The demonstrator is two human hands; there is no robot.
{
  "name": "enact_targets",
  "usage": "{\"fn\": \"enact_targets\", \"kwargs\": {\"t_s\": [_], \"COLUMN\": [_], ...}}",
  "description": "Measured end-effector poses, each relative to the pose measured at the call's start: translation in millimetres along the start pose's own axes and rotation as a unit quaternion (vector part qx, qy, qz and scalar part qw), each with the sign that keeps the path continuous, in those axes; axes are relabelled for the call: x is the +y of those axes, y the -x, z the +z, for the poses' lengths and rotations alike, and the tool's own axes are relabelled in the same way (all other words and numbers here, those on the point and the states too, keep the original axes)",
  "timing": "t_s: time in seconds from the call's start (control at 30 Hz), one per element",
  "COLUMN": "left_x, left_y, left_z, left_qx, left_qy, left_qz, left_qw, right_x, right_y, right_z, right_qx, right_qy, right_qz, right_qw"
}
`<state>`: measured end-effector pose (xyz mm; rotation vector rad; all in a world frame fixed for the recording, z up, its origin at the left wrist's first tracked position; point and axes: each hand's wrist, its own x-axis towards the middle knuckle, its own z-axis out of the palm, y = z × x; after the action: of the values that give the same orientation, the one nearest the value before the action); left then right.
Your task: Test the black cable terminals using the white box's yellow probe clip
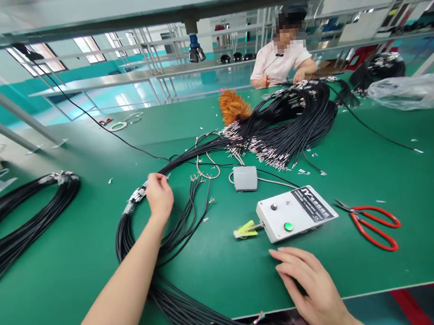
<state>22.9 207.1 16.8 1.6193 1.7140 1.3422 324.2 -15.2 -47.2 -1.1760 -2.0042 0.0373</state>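
Note:
My left hand is closed in a pinch at the connector end of a bundle of black cables, on a black cable whose small pale tip shows beside the fingers. How many cables it grips is hidden. My right hand hovers over the front of the table, palm down, fingers stretched out and holding nothing. Just beyond it lies a white control box with a black knob, a lit green button and a dark label. From its left side a metal shaft carries a yellow-green clip.
Red-handled scissors lie right of the box, and a grey pedal-like block behind it. A large pile of black cables covers the back. More coiled cables lie left. A co-worker sits across the green table.

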Motion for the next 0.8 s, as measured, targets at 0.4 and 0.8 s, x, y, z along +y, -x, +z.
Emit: {"fn": "enact_targets", "kwargs": {"t_s": [0.4,0.8], "left_x": [62,46], "left_y": [155,192], "left_z": [-20.6,-27.1], "left_qx": [-0.593,-0.595], "left_qy": [-0.140,-0.217], "left_qz": [0.248,0.197], "left_qw": [0.753,0.748], "right_x": [1,0], "right_y": [3,2], "right_z": [2,1], "right_qx": [-0.012,-0.020], "right_qy": [-0.041,-0.044], "right_qz": [0.039,0.037], "right_qw": [0.998,0.998]}}
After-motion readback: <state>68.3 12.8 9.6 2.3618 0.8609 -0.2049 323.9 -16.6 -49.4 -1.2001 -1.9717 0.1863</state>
